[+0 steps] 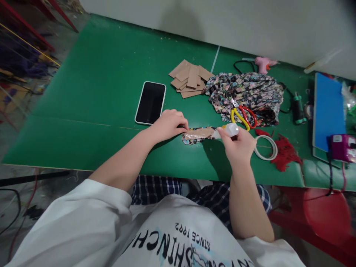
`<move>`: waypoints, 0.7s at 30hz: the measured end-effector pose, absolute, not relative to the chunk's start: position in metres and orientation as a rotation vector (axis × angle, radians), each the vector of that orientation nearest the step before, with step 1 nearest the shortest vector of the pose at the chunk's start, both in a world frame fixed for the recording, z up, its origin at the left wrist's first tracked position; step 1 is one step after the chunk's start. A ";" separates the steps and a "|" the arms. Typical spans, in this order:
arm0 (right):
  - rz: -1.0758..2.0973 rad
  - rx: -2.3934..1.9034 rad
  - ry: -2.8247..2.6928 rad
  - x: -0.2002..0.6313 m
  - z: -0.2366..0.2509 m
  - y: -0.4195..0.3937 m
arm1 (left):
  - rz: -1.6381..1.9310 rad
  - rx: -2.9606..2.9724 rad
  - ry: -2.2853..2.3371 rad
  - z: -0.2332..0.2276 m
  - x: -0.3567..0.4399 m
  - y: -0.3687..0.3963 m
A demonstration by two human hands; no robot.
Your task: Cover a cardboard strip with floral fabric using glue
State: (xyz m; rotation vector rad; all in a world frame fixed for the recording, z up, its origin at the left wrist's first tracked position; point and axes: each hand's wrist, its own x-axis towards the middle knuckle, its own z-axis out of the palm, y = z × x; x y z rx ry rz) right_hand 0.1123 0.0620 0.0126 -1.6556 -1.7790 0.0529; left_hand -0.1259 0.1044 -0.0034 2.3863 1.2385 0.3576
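A cardboard strip (pixel 199 134) lies on a narrow piece of flowered fabric (pixel 189 142) near the front of the table, with shiny, wet-looking marks at its left end. My left hand (pixel 172 124) is closed at that end, thumb and fingertips pinching the edge of the strip and fabric. In my right hand (pixel 239 142) is a small translucent white glue bottle (pixel 231 129), gripped between thumb and fingers. It is tilted, its narrow end pointing left and down over the strip's right end. My fingers partly cover the bottle, and the tip's contact with the cardboard cannot be made out.
Behind the strip lie a phone (pixel 151 103), cardboard pieces (pixel 191 78) and crumpled flowered cloth (pixel 247 92) with scissors (pixel 244 116) on it. To the right are a tape roll (pixel 266 147), red scraps (pixel 286 152), a pink glue gun (pixel 264 65) and a blue board (pixel 328 111).
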 end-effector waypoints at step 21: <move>0.300 -1.540 -1.650 0.091 0.009 0.048 | 0.376 2.385 1.242 -0.005 -0.125 0.104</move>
